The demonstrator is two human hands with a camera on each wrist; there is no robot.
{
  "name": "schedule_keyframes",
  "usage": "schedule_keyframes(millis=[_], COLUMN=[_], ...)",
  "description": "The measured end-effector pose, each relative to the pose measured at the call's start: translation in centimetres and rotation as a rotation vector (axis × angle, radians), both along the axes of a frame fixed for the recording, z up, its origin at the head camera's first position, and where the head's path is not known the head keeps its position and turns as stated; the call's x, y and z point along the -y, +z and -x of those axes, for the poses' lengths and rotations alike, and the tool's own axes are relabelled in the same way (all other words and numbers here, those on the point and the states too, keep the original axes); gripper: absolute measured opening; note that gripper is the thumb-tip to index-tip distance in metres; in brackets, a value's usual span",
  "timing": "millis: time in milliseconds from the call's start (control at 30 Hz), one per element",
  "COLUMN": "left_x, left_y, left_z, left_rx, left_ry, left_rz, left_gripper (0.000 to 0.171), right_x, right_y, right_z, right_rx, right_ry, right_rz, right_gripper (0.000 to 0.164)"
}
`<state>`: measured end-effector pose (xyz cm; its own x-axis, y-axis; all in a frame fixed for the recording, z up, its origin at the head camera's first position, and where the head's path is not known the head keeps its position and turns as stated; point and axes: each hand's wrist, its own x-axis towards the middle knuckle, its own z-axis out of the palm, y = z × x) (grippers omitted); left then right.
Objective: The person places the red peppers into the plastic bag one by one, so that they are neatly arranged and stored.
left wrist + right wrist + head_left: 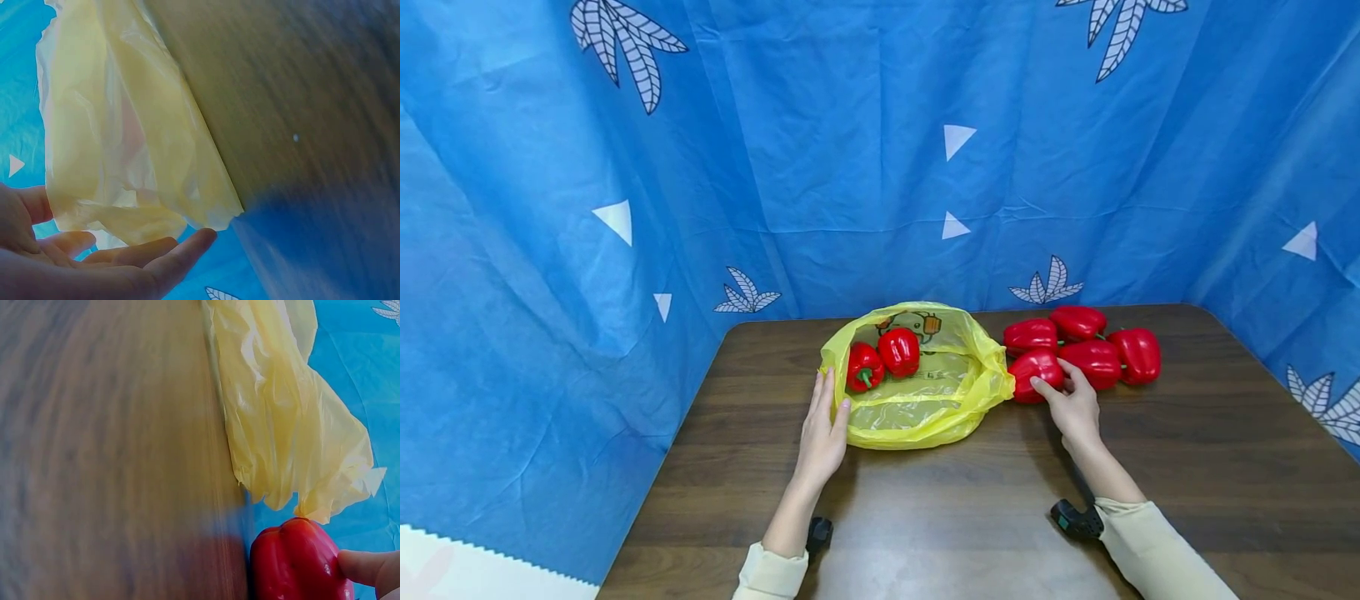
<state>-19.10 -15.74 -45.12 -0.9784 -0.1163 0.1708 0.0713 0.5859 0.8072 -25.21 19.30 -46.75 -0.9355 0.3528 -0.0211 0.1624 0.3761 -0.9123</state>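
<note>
A yellow plastic bag point(925, 435) stands with its mouth spread wide on the table. Two red bell peppers lie inside at its left, one pepper point(865, 367) showing its green stem and the other pepper point(898, 352) beside it. My left hand point(822, 437) rests against the bag's left side with fingers extended; in the left wrist view the bag wall point(119, 131) hangs over the fingers. At the bag's right edge, my right hand point(1075, 412) grips a red bell pepper point(1033, 375) between thumb and fingers. The right wrist view shows the thumb on this pepper point(294, 562).
Several more red bell peppers point(1090, 363) cluster just right of and behind the right hand. The brown wooden table point(940, 517) ends at a blue patterned curtain point(880, 167), which also hangs along both sides. A camera point(1077, 520) sits at the right wrist.
</note>
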Motion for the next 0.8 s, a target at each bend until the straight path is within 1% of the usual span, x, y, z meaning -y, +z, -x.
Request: schedule_keyframes(millis=[100,200,267,367,500,600,667,800], left_x=[0.0,-0.1,-0.1,-0.1,-0.1,-0.1,-0.1,-0.1], left_y=[0.0,0.0,0.0,0.0,0.1,0.0,0.0,0.0], left_z=[0.0,0.0,0.0,0.0,-0.1,-0.1,-0.1,-0.1], left_rx=[-0.003,-0.007,-0.015,-0.026,-0.027,-0.021,-0.022,-0.035], left_ry=[0.001,0.005,0.006,0.007,0.006,0.005,0.007,0.004], left_rz=[-0.002,-0.007,-0.006,-0.009,-0.006,-0.005,-0.010,-0.006], left_gripper=[0.057,0.057,0.057,0.057,0.057,0.057,0.056,0.056], right_x=[0.1,0.2,0.3,-0.1,-1.1,-1.8,-2.1,-3.0], right_y=[0.2,0.5,0.3,-0.5,-2.7,-4.0,-4.3,-4.4], right_z=[-0.1,-0.2,-0.2,0.1,1.3,2.1,2.4,3.0], right_rx=[-0.003,-0.015,-0.033,-0.081,-0.121,-0.137,-0.155,-0.188], right_ry=[-0.011,-0.019,-0.027,-0.032,-0.034,-0.049,-0.056,-0.062], right_rz=[0.029,0.083,0.125,0.156,0.172,0.161,0.151,0.125], right_gripper=[0.064,0.064,0.063,0.063,0.066,0.068,0.068,0.068])
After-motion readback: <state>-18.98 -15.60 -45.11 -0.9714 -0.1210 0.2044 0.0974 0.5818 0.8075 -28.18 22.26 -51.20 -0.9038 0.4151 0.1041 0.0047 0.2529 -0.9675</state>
